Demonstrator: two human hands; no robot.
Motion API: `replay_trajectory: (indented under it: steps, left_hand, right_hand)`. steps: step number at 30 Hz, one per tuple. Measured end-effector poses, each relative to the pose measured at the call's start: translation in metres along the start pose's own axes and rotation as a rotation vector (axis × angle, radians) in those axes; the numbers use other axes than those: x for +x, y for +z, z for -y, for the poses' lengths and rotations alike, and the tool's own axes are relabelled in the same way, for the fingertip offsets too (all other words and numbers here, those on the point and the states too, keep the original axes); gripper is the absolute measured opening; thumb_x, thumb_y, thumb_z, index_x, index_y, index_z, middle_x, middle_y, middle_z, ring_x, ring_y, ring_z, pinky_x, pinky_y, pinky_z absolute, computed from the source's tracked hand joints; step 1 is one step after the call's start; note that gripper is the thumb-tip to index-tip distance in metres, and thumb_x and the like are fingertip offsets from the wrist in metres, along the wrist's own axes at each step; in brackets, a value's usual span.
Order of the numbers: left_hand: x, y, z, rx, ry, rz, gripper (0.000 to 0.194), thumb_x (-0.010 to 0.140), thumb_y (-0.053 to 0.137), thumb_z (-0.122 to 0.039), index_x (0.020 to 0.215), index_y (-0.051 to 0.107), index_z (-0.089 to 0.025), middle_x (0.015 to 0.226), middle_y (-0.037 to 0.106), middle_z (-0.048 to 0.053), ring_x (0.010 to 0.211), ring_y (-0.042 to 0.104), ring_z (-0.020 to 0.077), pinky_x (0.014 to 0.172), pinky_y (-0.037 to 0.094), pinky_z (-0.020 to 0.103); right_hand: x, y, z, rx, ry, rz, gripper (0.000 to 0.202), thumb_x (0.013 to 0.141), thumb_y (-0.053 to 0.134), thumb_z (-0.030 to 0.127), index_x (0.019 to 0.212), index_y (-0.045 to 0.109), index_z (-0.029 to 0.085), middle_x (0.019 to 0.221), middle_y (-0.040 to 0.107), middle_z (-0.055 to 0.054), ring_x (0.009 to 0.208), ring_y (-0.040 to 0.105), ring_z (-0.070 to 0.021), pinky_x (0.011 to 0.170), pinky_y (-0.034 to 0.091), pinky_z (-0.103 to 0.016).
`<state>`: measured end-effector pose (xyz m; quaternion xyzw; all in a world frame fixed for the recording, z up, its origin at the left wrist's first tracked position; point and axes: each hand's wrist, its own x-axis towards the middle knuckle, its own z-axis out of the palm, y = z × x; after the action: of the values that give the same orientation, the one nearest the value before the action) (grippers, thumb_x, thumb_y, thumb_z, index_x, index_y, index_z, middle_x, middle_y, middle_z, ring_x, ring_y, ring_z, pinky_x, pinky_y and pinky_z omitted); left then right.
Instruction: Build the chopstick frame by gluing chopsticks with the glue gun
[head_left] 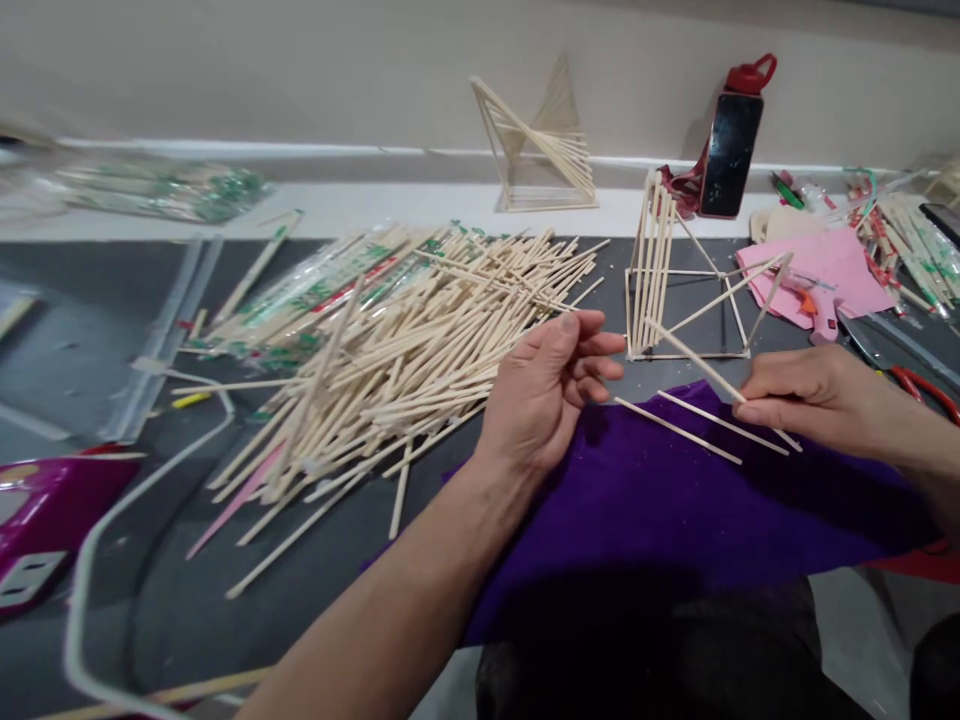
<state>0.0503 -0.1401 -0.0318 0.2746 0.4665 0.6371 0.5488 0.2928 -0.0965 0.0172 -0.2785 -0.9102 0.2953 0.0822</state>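
My right hand (802,395) is closed round a thin wooden stick (694,355), which slants up to the left from the fingers. My left hand (551,385) is open, palm turned up and fingers loosely curled, beside a large pile of loose sticks (442,340). Two more sticks (724,422) lie between the hands on a purple cloth (645,530). Just beyond them stands a stick frame (686,355) with a row of upright sticks on its left side. The held stick overlaps part of this frame in view.
A twisted stick model (551,205) and a phone (731,155) against a red-capped bottle stand at the wall. A pink glue gun (823,305), red-handled pliers (919,385) and wrapped sticks are at right. A magenta device (67,510) and white cable (101,540) lie left.
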Motion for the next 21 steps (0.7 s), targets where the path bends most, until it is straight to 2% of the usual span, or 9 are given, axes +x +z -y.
replay_trajectory:
  steps: [2, 6, 9, 11, 13, 16, 18, 21]
  left_hand:
    - [-0.001, 0.000, 0.003, 0.063, 0.018, 0.023, 0.024, 0.081, 0.067, -0.038, 0.085, 0.067, -0.014, 0.067, 0.071, 0.001, 0.046, 0.061, 0.0068, 0.037, 0.041, 0.012]
    - [-0.009, 0.004, 0.013, 0.189, -0.006, 0.142, 0.031, 0.075, 0.074, -0.043, 0.080, 0.069, -0.013, 0.064, 0.070, 0.003, 0.045, 0.059, 0.0080, 0.038, 0.042, 0.015]
    - [-0.012, 0.007, 0.015, 0.251, -0.026, 0.191, 0.028, 0.076, 0.073, -0.041, 0.080, 0.070, -0.013, 0.064, 0.070, 0.004, 0.047, 0.060, 0.0085, 0.041, 0.043, 0.016]
    - [-0.011, 0.010, 0.012, 0.270, -0.024, 0.207, 0.026, 0.076, 0.073, -0.039, 0.080, 0.071, -0.013, 0.065, 0.070, 0.004, 0.047, 0.060, 0.0083, 0.041, 0.043, 0.016]
    - [-0.009, 0.011, 0.007, 0.290, -0.022, 0.215, 0.025, 0.076, 0.073, -0.038, 0.080, 0.071, -0.013, 0.065, 0.070, 0.003, 0.047, 0.059, 0.0079, 0.041, 0.043, 0.016]
    - [-0.005, 0.011, -0.004, 0.338, -0.006, 0.220, 0.025, 0.075, 0.073, -0.037, 0.080, 0.071, -0.013, 0.067, 0.071, 0.003, 0.048, 0.060, 0.0081, 0.042, 0.044, 0.016]
    - [-0.003, 0.006, -0.012, 0.356, 0.041, 0.195, 0.025, 0.075, 0.073, -0.038, 0.081, 0.071, -0.014, 0.068, 0.071, 0.004, 0.047, 0.060, 0.0083, 0.041, 0.044, 0.016]
    - [-0.002, -0.006, -0.022, 0.355, 0.133, 0.087, 0.025, 0.075, 0.073, -0.038, 0.082, 0.071, -0.014, 0.067, 0.071, 0.003, 0.047, 0.060, 0.0082, 0.041, 0.043, 0.016]
  right_hand:
    - [-0.005, -0.003, 0.000, 0.048, 0.016, -0.101, 0.025, 0.094, 0.053, 0.033, 0.077, 0.066, 0.019, 0.072, 0.061, -0.001, 0.065, 0.057, -0.0116, 0.060, 0.042, -0.024]
    - [-0.010, -0.012, 0.006, 0.069, 0.099, -0.325, 0.019, 0.089, 0.059, 0.035, 0.083, 0.073, 0.023, 0.076, 0.067, -0.002, 0.067, 0.061, -0.0149, 0.061, 0.046, -0.027]
    - [-0.010, -0.015, 0.007, 0.202, 0.191, -0.464, 0.014, 0.085, 0.065, 0.033, 0.094, 0.074, 0.026, 0.073, 0.066, 0.000, 0.060, 0.059, -0.0135, 0.052, 0.046, -0.026]
    - [-0.007, -0.014, 0.007, 0.297, 0.213, -0.515, 0.014, 0.082, 0.069, 0.031, 0.094, 0.072, 0.025, 0.072, 0.065, 0.000, 0.054, 0.056, -0.0114, 0.047, 0.044, -0.025]
    - [-0.002, -0.013, 0.008, 0.341, 0.203, -0.512, 0.013, 0.081, 0.069, 0.031, 0.091, 0.071, 0.022, 0.071, 0.064, 0.000, 0.051, 0.054, -0.0101, 0.046, 0.043, -0.024]
    - [0.008, -0.010, 0.010, 0.296, 0.171, -0.429, 0.017, 0.087, 0.063, 0.035, 0.084, 0.069, 0.019, 0.067, 0.064, -0.001, 0.050, 0.054, -0.0099, 0.047, 0.043, -0.024]
    - [0.012, -0.009, 0.010, 0.171, 0.137, -0.341, 0.022, 0.091, 0.057, 0.036, 0.083, 0.069, 0.019, 0.064, 0.063, 0.000, 0.051, 0.055, -0.0105, 0.049, 0.042, -0.024]
    - [0.014, -0.005, 0.003, -0.086, 0.059, -0.188, 0.024, 0.093, 0.052, 0.035, 0.088, 0.070, 0.020, 0.068, 0.066, -0.001, 0.058, 0.059, -0.0122, 0.054, 0.040, -0.025]
